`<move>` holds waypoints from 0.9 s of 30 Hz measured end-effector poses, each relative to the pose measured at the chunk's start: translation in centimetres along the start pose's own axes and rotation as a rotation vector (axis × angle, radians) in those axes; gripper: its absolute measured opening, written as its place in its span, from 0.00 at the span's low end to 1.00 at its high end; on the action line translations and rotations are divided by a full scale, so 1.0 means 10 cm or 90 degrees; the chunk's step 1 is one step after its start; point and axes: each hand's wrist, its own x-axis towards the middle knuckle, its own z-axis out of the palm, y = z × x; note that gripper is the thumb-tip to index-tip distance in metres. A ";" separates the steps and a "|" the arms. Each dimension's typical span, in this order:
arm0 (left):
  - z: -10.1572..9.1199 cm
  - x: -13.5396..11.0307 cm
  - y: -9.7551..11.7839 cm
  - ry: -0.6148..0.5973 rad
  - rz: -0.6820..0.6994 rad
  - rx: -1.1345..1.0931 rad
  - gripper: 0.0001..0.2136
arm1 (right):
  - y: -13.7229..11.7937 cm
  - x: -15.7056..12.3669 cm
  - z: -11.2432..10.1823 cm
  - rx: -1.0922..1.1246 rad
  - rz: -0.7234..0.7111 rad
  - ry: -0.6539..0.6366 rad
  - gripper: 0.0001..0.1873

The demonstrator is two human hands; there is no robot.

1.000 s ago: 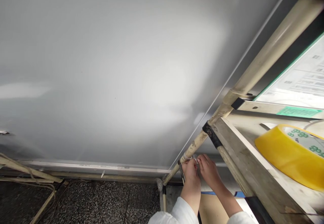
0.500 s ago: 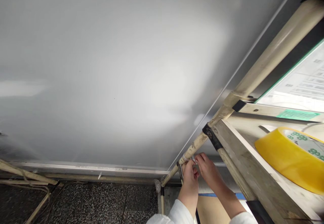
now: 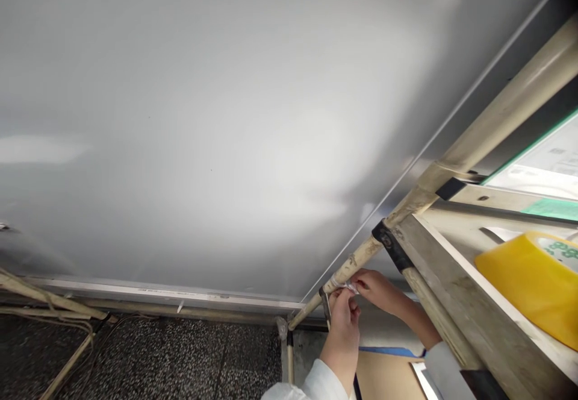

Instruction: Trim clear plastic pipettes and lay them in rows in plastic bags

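Observation:
A crumpled strip of clear plastic (image 3: 351, 287), perhaps film or tape, runs from the beige pipe (image 3: 360, 256) to my fingers. My left hand (image 3: 345, 321) is closed, its thumb and fingertips pinching the strip just below the pipe. To its right, my right hand (image 3: 377, 290) also pinches the plastic, with its fingertips close to those of the left. Much of the strip is hidden behind my fingers. The pipe slants alongside the edge of a large, glossy grey panel (image 3: 203, 147).
At right, a yellow roll of tape (image 3: 524, 285) lies on a shelf with a wooden side board (image 3: 474, 297). A black pipe joint (image 3: 392, 244) sits above my hands. Brown cardboard (image 3: 383, 376) is below them. Speckled floor (image 3: 180, 358) and more pipes (image 3: 49, 300) show at lower left.
My right hand has moved slightly right and its forearm lies flatter. My left hand stays by the pipe, still pinching. The view has shifted a little, moving the shelf and tape roll rightward.

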 end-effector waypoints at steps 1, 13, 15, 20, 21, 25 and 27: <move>0.00 0.01 -0.02 0.005 0.005 -0.011 0.10 | 0.01 0.00 0.00 0.006 0.007 -0.006 0.10; -0.02 0.02 0.01 -0.041 -0.031 -0.075 0.10 | 0.08 -0.07 0.11 -0.020 0.033 0.026 0.09; -0.03 0.03 0.02 -0.046 -0.049 -0.083 0.10 | 0.07 -0.07 0.10 -0.028 0.031 0.032 0.08; -0.03 0.05 0.02 -0.046 -0.071 -0.112 0.11 | -0.03 -0.10 -0.02 -0.070 0.036 0.049 0.12; -0.02 0.05 0.02 -0.046 -0.074 -0.116 0.11 | -0.06 -0.11 -0.04 -0.079 0.032 0.043 0.12; -0.04 0.03 0.03 -0.059 -0.091 -0.123 0.13 | -0.13 -0.11 -0.06 -0.126 0.030 0.002 0.12; -0.07 0.03 0.02 -0.068 -0.094 -0.126 0.14 | -0.12 -0.08 -0.05 -0.151 0.034 -0.019 0.09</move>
